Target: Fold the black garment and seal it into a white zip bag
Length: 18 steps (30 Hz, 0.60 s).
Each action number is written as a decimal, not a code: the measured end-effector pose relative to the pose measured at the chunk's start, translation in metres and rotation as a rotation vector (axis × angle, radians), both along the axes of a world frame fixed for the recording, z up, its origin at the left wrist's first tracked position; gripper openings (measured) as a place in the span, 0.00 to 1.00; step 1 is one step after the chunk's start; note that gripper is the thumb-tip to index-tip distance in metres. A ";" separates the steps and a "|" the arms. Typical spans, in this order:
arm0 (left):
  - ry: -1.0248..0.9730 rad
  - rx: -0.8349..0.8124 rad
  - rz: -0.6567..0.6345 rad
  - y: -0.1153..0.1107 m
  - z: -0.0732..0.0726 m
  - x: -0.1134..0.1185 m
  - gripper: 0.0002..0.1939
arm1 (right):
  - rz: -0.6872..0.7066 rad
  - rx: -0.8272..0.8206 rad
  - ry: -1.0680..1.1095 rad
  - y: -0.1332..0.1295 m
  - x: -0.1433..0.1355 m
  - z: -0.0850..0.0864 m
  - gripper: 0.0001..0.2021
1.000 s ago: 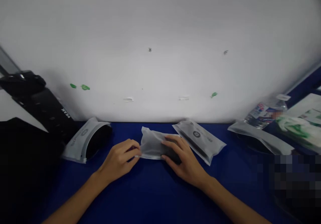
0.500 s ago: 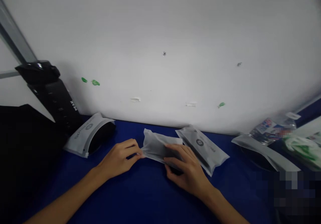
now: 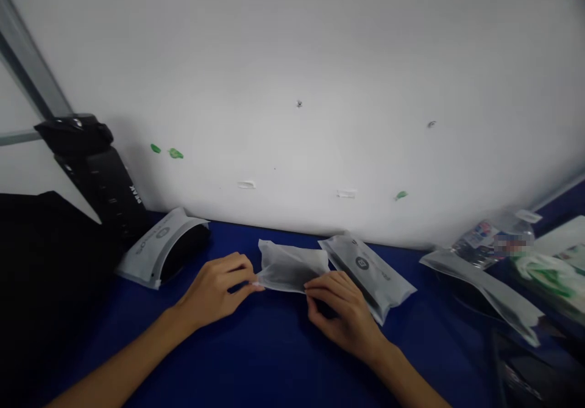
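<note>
A frosted pouch (image 3: 292,265) with something dark inside lies on the blue table (image 3: 256,359) between my hands. My left hand (image 3: 226,286) pinches its near left corner between thumb and fingers. My right hand (image 3: 340,307) has its fingertips closed on the near edge toward the right end. Just right of it lies a second frosted pouch (image 3: 377,271) with a round dark logo, close to my right hand's knuckles. On the left, another printed pouch (image 3: 155,240) gapes, showing dark contents.
A black bottle (image 3: 103,182) leans at the left beside a large black object (image 3: 50,286). At the right are another frosted pouch (image 3: 484,280), a clear plastic bottle (image 3: 493,237) and a green-and-white package (image 3: 548,277). A white wall (image 3: 292,49) rises behind the table.
My right hand's fingers have drawn back from the top of the middle pouch to its near edge and closed there. My left hand keeps its pinch on the corner.
</note>
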<state>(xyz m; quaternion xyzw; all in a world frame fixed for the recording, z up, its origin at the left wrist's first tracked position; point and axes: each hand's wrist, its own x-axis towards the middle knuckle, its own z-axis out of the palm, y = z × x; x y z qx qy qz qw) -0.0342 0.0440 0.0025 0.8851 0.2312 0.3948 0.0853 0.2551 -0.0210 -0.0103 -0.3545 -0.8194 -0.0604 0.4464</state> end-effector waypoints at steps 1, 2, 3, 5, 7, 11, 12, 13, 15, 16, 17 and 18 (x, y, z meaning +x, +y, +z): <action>0.008 0.026 -0.003 -0.001 0.000 0.001 0.05 | 0.009 -0.006 -0.002 0.000 0.000 0.000 0.11; 0.016 0.044 -0.007 -0.001 0.001 0.002 0.05 | 0.016 -0.014 -0.006 0.000 0.000 0.000 0.11; 0.023 0.053 -0.010 -0.002 0.001 0.002 0.06 | 0.018 -0.026 -0.012 0.000 0.000 0.000 0.10; 0.027 0.057 -0.015 -0.002 0.000 0.003 0.06 | 0.019 -0.053 -0.023 -0.001 0.000 0.000 0.10; 0.033 0.049 -0.026 -0.003 0.000 0.004 0.06 | 0.023 -0.076 -0.034 -0.001 0.000 -0.001 0.10; 0.053 0.070 -0.042 -0.008 -0.003 0.009 0.07 | 0.046 -0.085 -0.047 -0.003 -0.008 -0.004 0.10; 0.061 0.093 -0.046 -0.010 -0.003 0.012 0.07 | 0.053 -0.079 -0.053 -0.004 -0.011 -0.004 0.10; 0.076 0.122 -0.051 -0.011 -0.004 0.014 0.08 | 0.057 -0.075 -0.060 -0.005 -0.014 -0.005 0.11; 0.113 0.179 -0.066 -0.014 -0.004 0.018 0.09 | 0.057 -0.063 -0.074 -0.005 -0.017 -0.005 0.11; 0.129 0.196 -0.069 -0.014 -0.003 0.019 0.10 | 0.050 -0.058 -0.079 -0.004 -0.018 -0.004 0.11; 0.139 0.199 -0.067 -0.014 -0.003 0.019 0.10 | 0.038 -0.051 -0.082 -0.004 -0.017 -0.003 0.10; 0.145 0.186 -0.060 -0.013 -0.002 0.018 0.10 | 0.025 -0.044 -0.084 -0.004 -0.016 -0.002 0.09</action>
